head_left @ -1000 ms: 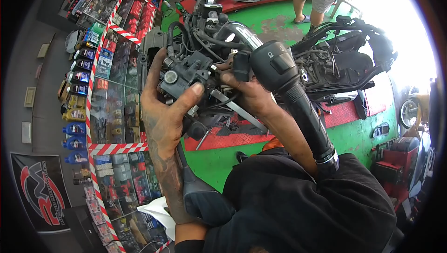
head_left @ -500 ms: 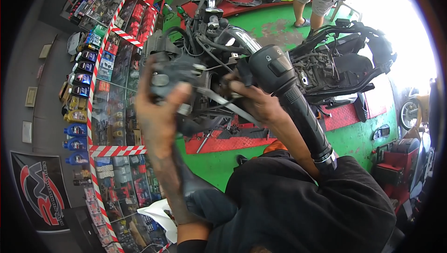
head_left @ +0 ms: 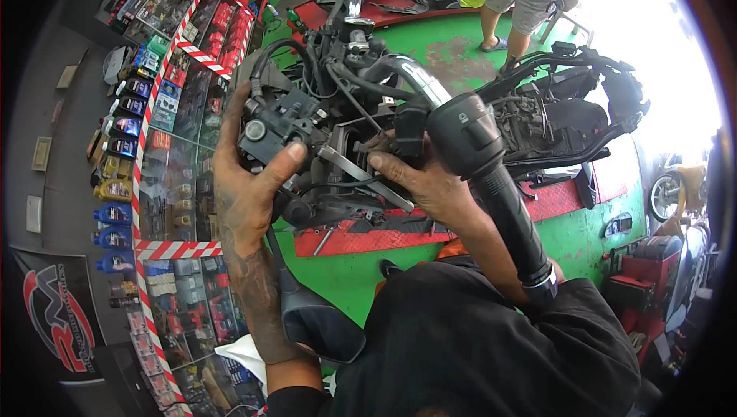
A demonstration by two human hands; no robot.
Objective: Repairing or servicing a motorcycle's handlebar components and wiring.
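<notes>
Stripped motorcycle [head_left: 537, 117] sits on a red lift over green floor, w/ handlebar grip [head_left: 503, 202] angling toward the person. Left hand [head_left: 249, 186] is wrapped around the dark switch housing [head_left: 280, 121] at the bar's left end, thumb pressed on its face. Right hand [head_left: 430, 183] pinches a metal lever [head_left: 365, 175] just beside it, fingers closed.

Switch housing [head_left: 280, 129] left of handlebar grip [head_left: 507, 210]
</notes>
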